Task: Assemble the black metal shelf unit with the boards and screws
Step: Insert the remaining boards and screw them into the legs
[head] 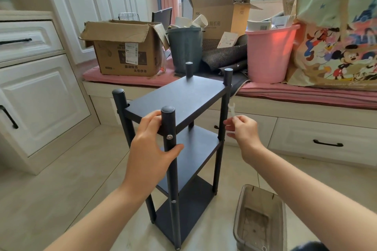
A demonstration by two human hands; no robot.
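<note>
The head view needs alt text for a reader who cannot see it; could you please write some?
A person's left hand grips the near front post of an upright black three-board shelf unit, while the right hand pinches a small white wrench beside it. A clear plastic bin sits on the tiled floor; boxes and buckets crowd the window seat behind.
</note>
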